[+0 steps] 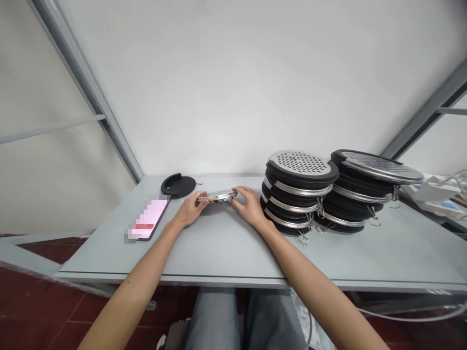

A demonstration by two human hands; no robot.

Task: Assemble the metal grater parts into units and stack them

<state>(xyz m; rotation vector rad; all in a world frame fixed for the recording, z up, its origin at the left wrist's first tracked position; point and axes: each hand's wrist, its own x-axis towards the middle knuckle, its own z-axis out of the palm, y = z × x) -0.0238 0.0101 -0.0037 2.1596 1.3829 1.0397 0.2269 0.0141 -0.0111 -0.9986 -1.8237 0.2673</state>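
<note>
Above the grey table (222,243), a round silver metal disc (218,196) is held nearly flat between my two hands, its top patterned and some colour showing along its near edge. My left hand (191,209) grips the left rim, thumb at the near side and fingers at the far side. On the opposite rim, my right hand (250,206) closes in the same way. Behind my left hand lies a black round holder (180,186) with a raised curved rim and a small wire hook.
To the right stand two stacks of black holders with metal discs, one nearer stack (299,194) and one farther stack (355,194); wire clips stick out from both. A phone (149,218) with a lit screen lies left. White packaging (438,194) sits at the far right.
</note>
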